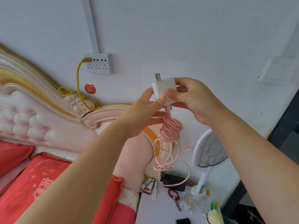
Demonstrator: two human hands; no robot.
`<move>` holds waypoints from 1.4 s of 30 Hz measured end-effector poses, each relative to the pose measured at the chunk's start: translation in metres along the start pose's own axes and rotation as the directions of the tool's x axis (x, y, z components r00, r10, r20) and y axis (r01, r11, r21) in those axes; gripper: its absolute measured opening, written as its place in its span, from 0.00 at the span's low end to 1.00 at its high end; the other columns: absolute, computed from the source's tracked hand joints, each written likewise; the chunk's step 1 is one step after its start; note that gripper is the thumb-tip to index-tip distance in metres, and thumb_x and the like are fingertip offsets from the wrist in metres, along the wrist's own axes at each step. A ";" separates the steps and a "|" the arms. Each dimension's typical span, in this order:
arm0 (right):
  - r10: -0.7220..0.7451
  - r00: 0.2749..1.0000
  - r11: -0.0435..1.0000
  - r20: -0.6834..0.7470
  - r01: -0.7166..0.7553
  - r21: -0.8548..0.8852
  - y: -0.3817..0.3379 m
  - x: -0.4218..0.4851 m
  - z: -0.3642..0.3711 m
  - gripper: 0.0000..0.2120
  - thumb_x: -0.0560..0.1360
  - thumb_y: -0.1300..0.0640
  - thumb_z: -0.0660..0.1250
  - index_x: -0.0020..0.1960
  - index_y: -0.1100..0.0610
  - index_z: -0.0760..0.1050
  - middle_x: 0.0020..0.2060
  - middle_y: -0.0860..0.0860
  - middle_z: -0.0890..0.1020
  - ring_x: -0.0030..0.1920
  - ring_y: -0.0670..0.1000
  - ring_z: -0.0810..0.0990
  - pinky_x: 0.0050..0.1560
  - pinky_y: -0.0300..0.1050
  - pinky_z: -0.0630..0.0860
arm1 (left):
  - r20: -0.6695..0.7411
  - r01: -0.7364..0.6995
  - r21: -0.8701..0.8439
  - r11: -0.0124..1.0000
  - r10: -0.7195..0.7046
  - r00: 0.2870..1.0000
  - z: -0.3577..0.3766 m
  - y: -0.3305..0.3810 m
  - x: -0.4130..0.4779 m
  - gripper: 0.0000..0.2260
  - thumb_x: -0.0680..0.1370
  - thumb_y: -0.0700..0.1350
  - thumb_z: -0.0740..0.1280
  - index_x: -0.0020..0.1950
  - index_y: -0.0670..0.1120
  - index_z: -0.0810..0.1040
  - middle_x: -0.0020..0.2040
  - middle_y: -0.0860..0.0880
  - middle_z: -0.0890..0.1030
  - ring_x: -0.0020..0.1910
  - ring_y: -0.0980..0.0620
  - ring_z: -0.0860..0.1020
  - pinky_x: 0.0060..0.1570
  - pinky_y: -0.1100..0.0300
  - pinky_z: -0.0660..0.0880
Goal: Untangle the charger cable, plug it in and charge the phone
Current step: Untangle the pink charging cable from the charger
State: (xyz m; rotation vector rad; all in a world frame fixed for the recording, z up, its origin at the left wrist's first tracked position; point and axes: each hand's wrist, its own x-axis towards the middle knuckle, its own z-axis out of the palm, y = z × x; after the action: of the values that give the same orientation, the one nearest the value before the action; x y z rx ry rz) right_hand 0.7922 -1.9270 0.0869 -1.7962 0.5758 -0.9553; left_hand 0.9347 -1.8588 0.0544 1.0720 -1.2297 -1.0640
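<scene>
Head view: a pink headboard [40,113] fills the left, with a white nightstand [163,209] near right. On the far wall sits a socket [99,63]. Both hands, left [145,113] and right [192,99], pinch a white charger [163,88] at centre, prongs up. Its pink cable [168,143] hangs tangled below. A dark phone [183,221] lies on the nightstand's near edge.
</scene>
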 end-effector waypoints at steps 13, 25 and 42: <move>-0.008 0.994 0.998 -0.111 0.001 -0.064 0.001 0.002 -0.016 0.14 0.74 0.61 0.66 0.59 0.54 0.73 0.46 0.52 0.81 0.46 0.52 0.82 0.45 0.45 0.80 | -0.055 -0.035 0.469 0.882 0.069 0.996 -0.008 -0.015 -0.006 0.08 0.72 0.36 0.70 0.45 0.49 0.81 0.35 0.52 0.79 0.34 0.59 0.75 0.40 0.67 0.73; 0.069 0.938 0.981 -0.339 -0.002 0.194 0.002 0.001 -0.020 0.14 0.72 0.59 0.68 0.57 0.56 0.71 0.48 0.53 0.79 0.48 0.52 0.82 0.45 0.50 0.81 | -0.057 -0.028 0.308 0.951 0.047 0.997 -0.014 -0.019 -0.016 0.10 0.80 0.45 0.59 0.57 0.47 0.78 0.24 0.50 0.77 0.22 0.57 0.65 0.23 0.70 0.62; 0.098 0.956 0.941 -0.276 0.001 0.337 0.002 0.003 0.001 0.12 0.73 0.60 0.67 0.56 0.56 0.71 0.48 0.54 0.79 0.45 0.53 0.82 0.41 0.49 0.82 | -0.206 0.030 0.352 0.936 0.046 0.977 0.009 -0.032 -0.005 0.32 0.66 0.40 0.76 0.66 0.53 0.67 0.49 0.51 0.80 0.47 0.52 0.79 0.44 0.59 0.77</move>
State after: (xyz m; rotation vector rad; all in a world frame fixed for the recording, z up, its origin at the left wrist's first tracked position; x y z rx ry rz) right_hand 0.7949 -1.9287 0.0860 -1.3432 0.5948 -1.2142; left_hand 0.9244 -1.8601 0.0223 1.4156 -1.2775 -0.7120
